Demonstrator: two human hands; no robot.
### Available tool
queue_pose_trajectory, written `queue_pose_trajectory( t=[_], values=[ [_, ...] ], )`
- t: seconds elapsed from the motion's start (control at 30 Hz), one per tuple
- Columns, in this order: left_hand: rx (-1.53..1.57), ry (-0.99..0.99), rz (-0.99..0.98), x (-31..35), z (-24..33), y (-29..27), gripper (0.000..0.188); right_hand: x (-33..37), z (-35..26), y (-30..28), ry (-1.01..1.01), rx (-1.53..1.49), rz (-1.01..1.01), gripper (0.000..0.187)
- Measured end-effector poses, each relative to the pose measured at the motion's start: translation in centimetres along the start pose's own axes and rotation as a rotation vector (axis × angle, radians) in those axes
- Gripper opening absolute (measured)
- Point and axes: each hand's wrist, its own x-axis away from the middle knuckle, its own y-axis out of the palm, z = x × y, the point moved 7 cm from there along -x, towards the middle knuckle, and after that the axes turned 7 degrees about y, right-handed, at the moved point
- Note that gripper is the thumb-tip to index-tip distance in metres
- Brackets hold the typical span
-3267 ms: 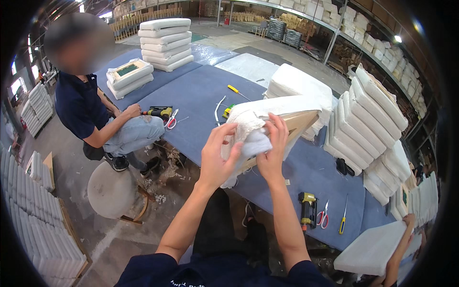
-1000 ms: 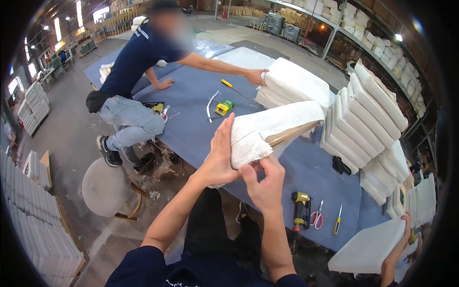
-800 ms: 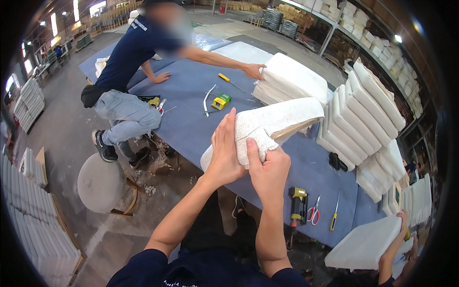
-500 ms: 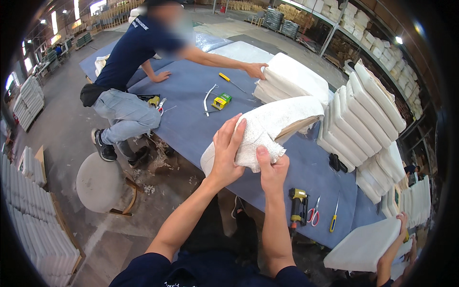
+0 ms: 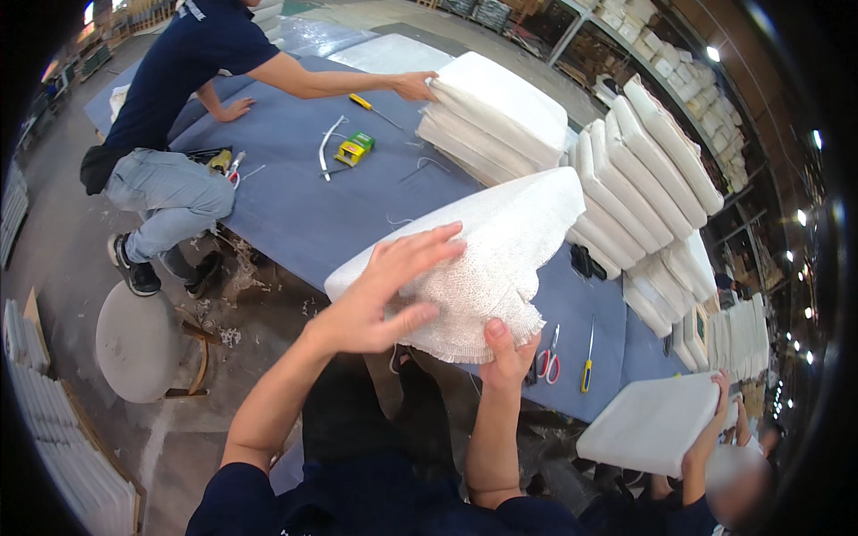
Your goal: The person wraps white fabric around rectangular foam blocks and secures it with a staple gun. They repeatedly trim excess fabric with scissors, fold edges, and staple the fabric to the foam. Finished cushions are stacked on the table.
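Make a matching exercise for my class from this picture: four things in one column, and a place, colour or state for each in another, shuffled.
Column one
1. Left hand
2. Right hand
3. Scissors nearest the right hand
4. Round seat

Column two
A. Red-handled, on the blue table
B. Holding the white cloth by its edge
C. Grey, at the picture's left
D. Spread open, gripping nothing

Pairs: 1-D, 2-B, 3-A, 4-C

I can read no words or numbers from here: pale lettering (image 5: 192,11) on the navy shirt (image 5: 192,71) by the table (image 5: 268,205) is too small, and markings on the box (image 5: 355,149) atop the table blur.
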Motion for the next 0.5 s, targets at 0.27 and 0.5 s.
queue_pose_trajectory(
  t=[0.27,0.5],
  values=[
    [0.177,0.134,-0.028,-3.7,-1.8,0.8,0.045,0.8,1.4,0.5,-0.014,-0.14,0.012,0.095],
    [0.095,0.176,0.159,-2.4,-2.6,-1.9,0.034,-0.2,0.3,4.0,-0.075,-0.026,-0.053,0.051]
  ],
)
